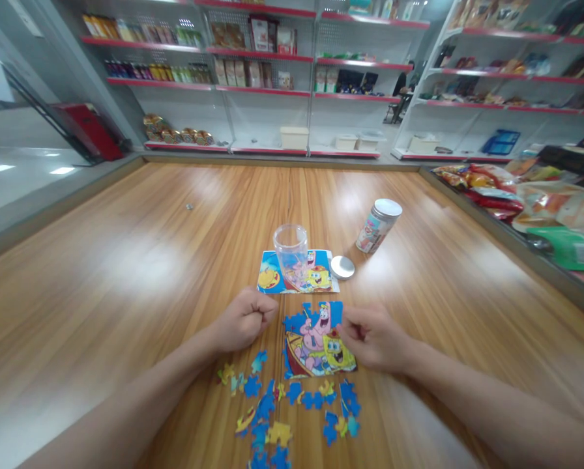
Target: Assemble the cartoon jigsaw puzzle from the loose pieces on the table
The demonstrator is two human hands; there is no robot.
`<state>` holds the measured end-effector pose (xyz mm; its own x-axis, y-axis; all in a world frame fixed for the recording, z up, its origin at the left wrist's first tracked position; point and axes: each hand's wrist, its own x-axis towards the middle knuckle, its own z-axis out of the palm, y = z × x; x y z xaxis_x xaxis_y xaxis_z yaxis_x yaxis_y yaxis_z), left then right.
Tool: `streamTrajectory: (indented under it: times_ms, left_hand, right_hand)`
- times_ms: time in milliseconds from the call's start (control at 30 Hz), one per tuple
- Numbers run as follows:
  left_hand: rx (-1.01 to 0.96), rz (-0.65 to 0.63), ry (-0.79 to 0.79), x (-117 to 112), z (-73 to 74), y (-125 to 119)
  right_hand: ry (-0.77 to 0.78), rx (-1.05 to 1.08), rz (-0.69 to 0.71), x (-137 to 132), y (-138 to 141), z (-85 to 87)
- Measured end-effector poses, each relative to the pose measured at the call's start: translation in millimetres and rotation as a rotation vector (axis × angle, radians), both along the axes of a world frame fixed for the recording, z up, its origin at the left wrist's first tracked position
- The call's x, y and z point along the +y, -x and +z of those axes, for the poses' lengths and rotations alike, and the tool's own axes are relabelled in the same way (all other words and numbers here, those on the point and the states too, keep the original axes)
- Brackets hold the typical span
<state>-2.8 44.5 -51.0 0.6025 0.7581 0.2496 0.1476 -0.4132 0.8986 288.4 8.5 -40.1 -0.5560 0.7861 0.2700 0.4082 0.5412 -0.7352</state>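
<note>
A partly assembled cartoon jigsaw (316, 342) lies on the wooden table (140, 260) in front of me. My left hand (243, 320) rests curled in a loose fist just left of it, fingers closed with nothing visible in them. My right hand (373, 339) touches the puzzle's right edge, fingers pinched together at a piece I cannot make out. Several loose blue and yellow pieces (292, 410) are scattered nearer to me. Beyond the puzzle lies the reference picture (272, 273) with an empty clear jar (291, 247) standing on it.
A silver lid (342, 267) lies right of the picture, and a closed jar with a printed label (377, 225) stands further right. Snack bags (541, 202) pile along the table's right edge. Store shelves (262, 85) line the back wall.
</note>
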Motion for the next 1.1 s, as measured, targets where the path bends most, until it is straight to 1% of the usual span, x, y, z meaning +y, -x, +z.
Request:
streamTrajectory:
  times_ms: [67, 200, 300, 367, 467, 533, 733, 800, 933, 1100]
  left_hand:
    - [0.006, -0.008, -0.006, 0, 2.0, 0]
    - [0.011, -0.015, -0.016, 0, 4.6, 0]
    - [0.014, -0.022, -0.024, 0, 4.6, 0]
    - [0.017, -0.022, -0.029, 1, 3.9, 1]
    - [0.022, -0.024, -0.035, 2, 2.7, 2]
    - [0.022, -0.030, -0.038, 2, 2.2, 3]
    - [0.018, -0.040, -0.041, 1, 2.2, 3]
    - [0.015, -0.042, -0.042, 1, 2.4, 3]
    - [0.012, -0.044, -0.039, 1, 2.4, 3]
    - [0.012, -0.042, -0.035, 1, 2.0, 3]
  right_hand:
    - [0.007, -0.004, 0.054, -1, -1, 2.4]
    - [-0.015, -0.046, 0.260, -5, -3, 11.5]
    - [-0.037, -0.103, 0.338, -8, -3, 16.8]
    - [-0.052, -0.117, 0.385, -8, -4, 16.4]
    - [-0.086, -0.110, 0.502, -7, -6, 11.6]
    - [-0.099, -0.142, 0.570, -6, -8, 9.5]
    - [-0.053, -0.231, 0.638, -9, -7, 16.8]
    - [-0.060, -0.267, 0.645, -11, -6, 19.1]
    - [-0.098, -0.308, 0.620, -13, -4, 18.0]
    - [-0.073, -0.281, 0.634, -12, -5, 16.6]
